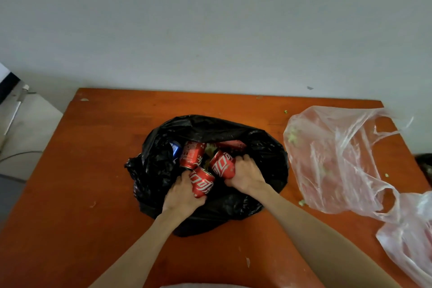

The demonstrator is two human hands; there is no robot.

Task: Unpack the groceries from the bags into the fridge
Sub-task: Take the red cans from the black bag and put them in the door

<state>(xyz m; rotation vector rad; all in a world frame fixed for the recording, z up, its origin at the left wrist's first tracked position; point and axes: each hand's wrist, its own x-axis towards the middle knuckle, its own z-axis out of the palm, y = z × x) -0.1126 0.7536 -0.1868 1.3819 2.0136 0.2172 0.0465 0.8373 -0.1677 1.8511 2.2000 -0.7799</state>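
pale wall fills the upper frame above an orange worktop [93,170], where a black bag [261,170] sits open at centre and clear plastic bags [339,159] lie slack at the right, apparently emptied, so unpacking looks well along, though no fridge is in view. inside the black bag lie several red cola cans and a blue can [175,148]. the left hand [184,194] is wrapped round one red can [202,182], the right hand [245,172] round another red can [222,163].
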